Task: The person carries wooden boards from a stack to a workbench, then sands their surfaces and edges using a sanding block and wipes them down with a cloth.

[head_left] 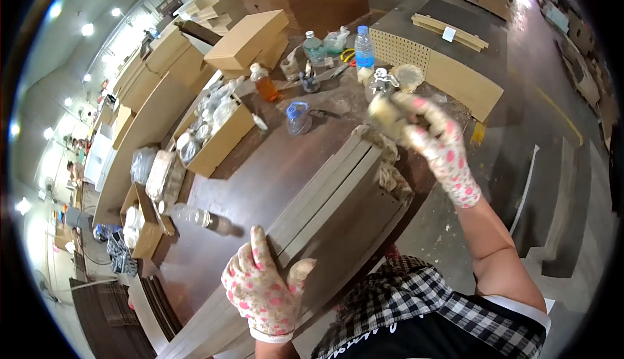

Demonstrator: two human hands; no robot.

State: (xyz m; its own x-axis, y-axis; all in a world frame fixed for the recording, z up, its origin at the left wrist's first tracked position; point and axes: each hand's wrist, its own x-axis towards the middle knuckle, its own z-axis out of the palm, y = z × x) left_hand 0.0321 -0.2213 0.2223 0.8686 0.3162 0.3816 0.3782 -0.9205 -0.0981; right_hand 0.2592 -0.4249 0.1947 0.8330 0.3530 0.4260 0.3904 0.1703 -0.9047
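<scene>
Clearly two gloved hands worked at desk (260, 177). Left hand (263, 287) lay flat, fingers spread, on stack of grey boards (331, 190) near desk's near edge. Right hand (432, 141) was raised over desk's right edge, clamped on pale rag (388, 112), blurred. Three bottles (364, 47) stood at far edge. Boxes (214, 141) lined left edge, count unclear.

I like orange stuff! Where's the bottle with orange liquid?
The orange bottle stands at the table's far end, left of centre, between the long cardboard box and the open box of bottles.
</scene>
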